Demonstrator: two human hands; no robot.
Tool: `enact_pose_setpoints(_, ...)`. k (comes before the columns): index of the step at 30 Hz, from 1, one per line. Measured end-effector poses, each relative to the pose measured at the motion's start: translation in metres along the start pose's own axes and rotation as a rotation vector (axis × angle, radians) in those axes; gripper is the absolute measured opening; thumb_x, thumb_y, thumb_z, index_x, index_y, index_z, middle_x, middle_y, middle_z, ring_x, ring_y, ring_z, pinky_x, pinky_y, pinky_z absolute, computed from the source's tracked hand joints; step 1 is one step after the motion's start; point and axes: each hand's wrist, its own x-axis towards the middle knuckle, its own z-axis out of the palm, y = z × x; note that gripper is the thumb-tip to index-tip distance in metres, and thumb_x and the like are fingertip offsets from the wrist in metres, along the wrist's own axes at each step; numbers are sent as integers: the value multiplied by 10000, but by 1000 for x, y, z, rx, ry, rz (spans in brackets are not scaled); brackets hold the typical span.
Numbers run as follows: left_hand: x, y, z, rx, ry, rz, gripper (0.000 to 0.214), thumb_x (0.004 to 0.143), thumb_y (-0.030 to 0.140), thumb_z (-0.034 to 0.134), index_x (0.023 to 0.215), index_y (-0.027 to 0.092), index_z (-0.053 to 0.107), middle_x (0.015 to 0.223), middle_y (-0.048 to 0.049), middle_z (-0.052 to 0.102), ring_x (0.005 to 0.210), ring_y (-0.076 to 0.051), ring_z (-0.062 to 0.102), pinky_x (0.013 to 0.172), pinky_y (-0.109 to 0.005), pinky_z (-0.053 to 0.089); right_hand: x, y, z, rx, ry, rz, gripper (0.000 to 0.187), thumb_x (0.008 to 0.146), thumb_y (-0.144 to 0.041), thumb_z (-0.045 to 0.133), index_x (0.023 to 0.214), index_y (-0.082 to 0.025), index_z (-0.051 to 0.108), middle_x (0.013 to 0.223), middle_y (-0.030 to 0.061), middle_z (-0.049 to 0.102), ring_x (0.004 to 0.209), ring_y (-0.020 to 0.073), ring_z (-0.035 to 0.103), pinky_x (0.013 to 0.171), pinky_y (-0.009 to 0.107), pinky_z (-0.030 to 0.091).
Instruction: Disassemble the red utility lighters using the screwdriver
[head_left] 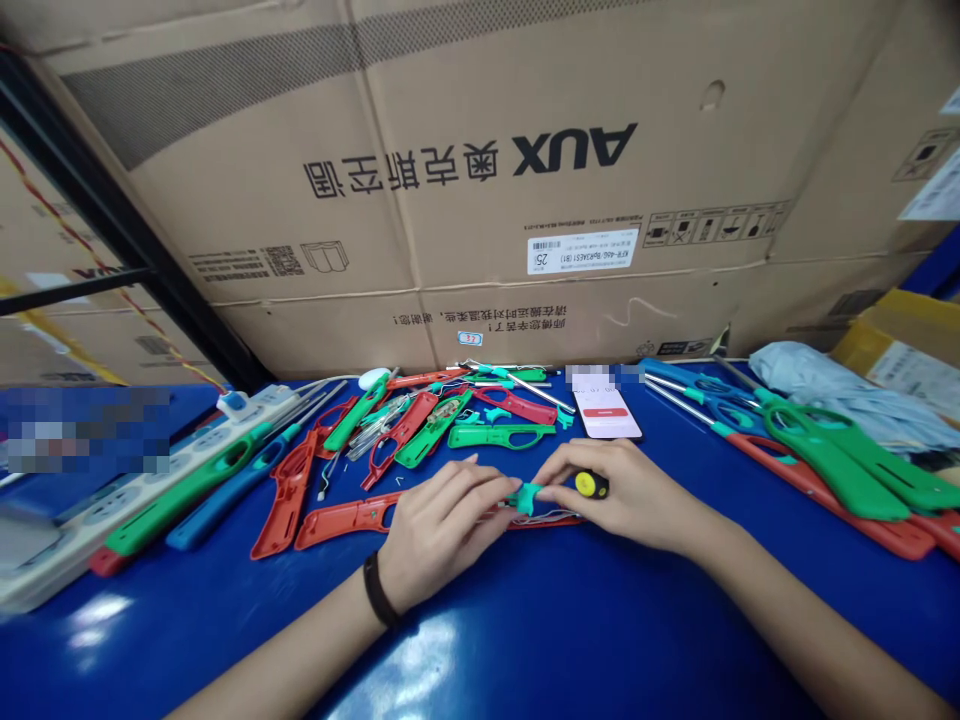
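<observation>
My left hand (442, 525) is closed in a pinch on a small teal plastic part (527, 497) at the middle of the blue table. It also rests over a red lighter shell half (346, 520) that lies flat beneath it. My right hand (626, 492) is wrapped round a screwdriver with a yellow and black handle end (592, 485). Both hands meet at the teal part, just in front of a phone (606, 412).
Several red and green lighter shell halves (420, 425) and metal tubes lie behind the hands. Assembled long lighters (832, 450) are piled at the right, more (195, 490) at the left beside a white power strip (67, 530). Large cardboard boxes (480, 180) wall the back.
</observation>
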Motion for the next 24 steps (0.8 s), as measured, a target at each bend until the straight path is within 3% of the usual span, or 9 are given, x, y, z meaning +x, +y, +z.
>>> enact_pose_setpoints(3, -1, -1, 2, -73, -57, 23, 218, 854, 105, 574, 1064, 162, 582, 917, -28, 681, 826, -127, 621, 905, -334, 505, -1, -2, 5, 0, -41, 6, 119, 855, -279, 579, 939, -265, 663, 854, -23, 678, 776, 126, 618, 701, 238, 451)
enact_pose_setpoints(7, 0, -4, 6, -159, 5, -81, 147, 852, 157, 599, 998, 163, 605, 856, -27, 681, 781, -134, 609, 813, -309, 528, -2, -3, 7, -73, 23, -15, 253, 852, -302, 583, 1101, -301, 624, 929, -3, 672, 830, 148, 614, 730, 270, 467)
enact_pose_setpoints(12, 1, -6, 9, -236, -14, -192, 76, 851, 200, 602, 911, 155, 615, 798, -37, 651, 781, -149, 572, 820, -329, 511, -1, -6, 11, -109, 125, -188, 270, 838, -342, 608, 1095, -262, 619, 1040, 7, 677, 954, 158, 595, 841, 286, 455)
enact_pose_setpoints(18, 2, -5, 9, -303, -94, -197, 81, 889, 161, 530, 913, 158, 607, 776, -22, 644, 774, -143, 537, 874, -337, 476, -2, -6, 17, -153, 114, -208, 399, 829, -337, 624, 1210, -255, 536, 897, -14, 690, 814, 135, 640, 718, 247, 489)
enact_pose_setpoints(24, 3, -8, 10, -257, -46, -232, 116, 893, 173, 523, 850, 161, 630, 757, -23, 655, 755, -148, 550, 820, -326, 488, -2, -1, 17, -311, 196, -251, 136, 876, -267, 559, 982, -237, 640, 817, -26, 719, 683, 129, 667, 619, 231, 468)
